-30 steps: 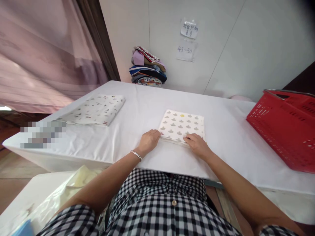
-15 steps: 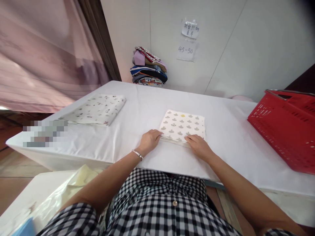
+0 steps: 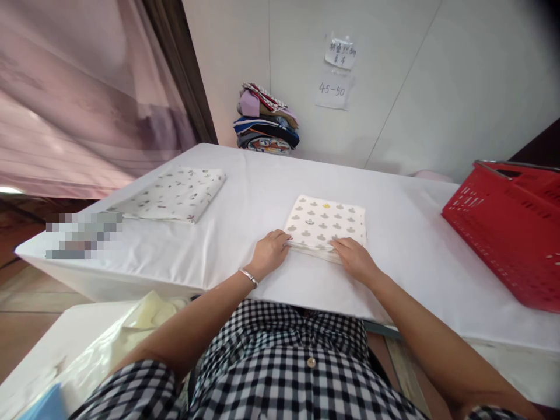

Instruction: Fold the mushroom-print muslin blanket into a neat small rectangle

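Note:
In front of me a folded white cloth (image 3: 326, 220) with grey duck-like prints and one yellow print lies flat on the white-covered table (image 3: 258, 192). My left hand (image 3: 271, 252), a silver bracelet at its wrist, is closed on the cloth's near left corner. At the near edge, towards the right, my right hand (image 3: 355, 260) pinches the same cloth between thumb and fingers. Several folded layers show along that near edge. Further left on the table lies another folded cloth (image 3: 181, 192), white with small scattered prints.
A red plastic basket (image 3: 503, 227) stands at the table's right end. By the wall is a stack of folded fabrics (image 3: 266, 119), with two paper signs (image 3: 333, 92) to its right. A pink curtain (image 3: 79, 99) hangs at left. Clear plastic (image 3: 126, 332) lies on a lower white surface.
The view has shifted very slightly. Both hands stay on the near edge of the duck-print cloth, with almost no movement.

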`<state>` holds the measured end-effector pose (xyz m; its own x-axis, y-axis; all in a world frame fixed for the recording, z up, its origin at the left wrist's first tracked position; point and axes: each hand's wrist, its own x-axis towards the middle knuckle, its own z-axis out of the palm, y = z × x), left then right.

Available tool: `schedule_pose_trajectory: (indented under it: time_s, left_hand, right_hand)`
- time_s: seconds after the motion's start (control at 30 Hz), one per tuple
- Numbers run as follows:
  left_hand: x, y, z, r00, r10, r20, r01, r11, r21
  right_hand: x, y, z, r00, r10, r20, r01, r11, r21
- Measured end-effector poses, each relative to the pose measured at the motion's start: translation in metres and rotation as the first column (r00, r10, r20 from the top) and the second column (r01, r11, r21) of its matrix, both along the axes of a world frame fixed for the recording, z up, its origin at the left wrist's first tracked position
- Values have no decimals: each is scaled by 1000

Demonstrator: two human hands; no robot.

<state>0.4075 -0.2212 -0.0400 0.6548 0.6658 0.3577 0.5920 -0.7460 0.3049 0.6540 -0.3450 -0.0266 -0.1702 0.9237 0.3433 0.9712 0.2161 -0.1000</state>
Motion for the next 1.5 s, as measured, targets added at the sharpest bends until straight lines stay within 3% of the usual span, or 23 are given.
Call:
schedule_pose_trajectory:
  time_s: [0.3, 0.47, 0.7, 0.9, 1.13, 1.33, 1.5]
  left_hand:
    - [5, -2, -1, 991, 56, 118, -50, 997, -57]
    - [15, -4, 1, 991, 132, 12, -132, 991, -29]
    - [25, 1, 6, 958, 258, -127, -274, 953, -131]
    - [31, -3, 15, 949, 272, -156, -306, 915, -263]
    - [27, -4, 22, 969, 189, -161, -234, 913, -335]
    - [18, -11, 21, 947, 255, -195, -300, 921, -250]
    - [14, -19, 17, 909, 331, -253, -390, 889, -239]
  right_hand:
    - [1, 0, -2, 1000, 8, -25, -7, 999, 35]
    - [1, 0, -3, 1000, 6, -24, -5, 999, 49]
    - [0, -3, -1, 998, 33, -46, -31, 998, 47]
    - [2, -10, 3, 993, 103, -51, -102, 995, 8]
    - [14, -21, -4, 997, 74, -32, -72, 996, 53]
    - [20, -31, -21, 999, 45, 11, -47, 981, 190]
    - [14, -29, -26, 999, 24, 28, -29, 978, 206]
